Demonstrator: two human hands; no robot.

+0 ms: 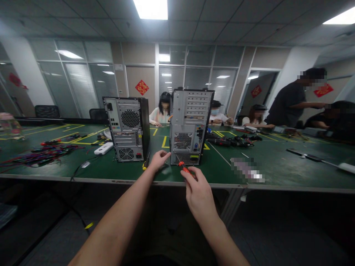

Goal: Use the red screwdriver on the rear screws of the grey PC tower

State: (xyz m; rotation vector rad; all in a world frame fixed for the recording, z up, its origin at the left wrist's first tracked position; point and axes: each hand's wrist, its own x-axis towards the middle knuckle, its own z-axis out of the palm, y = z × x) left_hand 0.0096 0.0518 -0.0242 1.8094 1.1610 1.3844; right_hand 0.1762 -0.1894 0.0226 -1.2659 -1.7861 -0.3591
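Observation:
A grey computer case (177, 111) stands upright on the green table (219, 173), its rear panel toward me. My right hand (197, 184) is closed round an orange-red screwdriver (185, 168), whose shaft points up and left at the lower left part of that panel. Beside the lower left edge of the case is my left hand (160, 160), fingers bent and close together; what they pinch, if anything, is too small to name. To the left stands a second computer case (129, 125). Between the cases lies a yellow-and-black screwdriver (145, 164).
Tangled cables (44, 153) and a white power strip (103, 148) lie at the left. Black cables (233, 140) are behind the grey case to the right. Several people sit or stand beyond the table. The table's front edge (122, 181) runs beneath my forearms.

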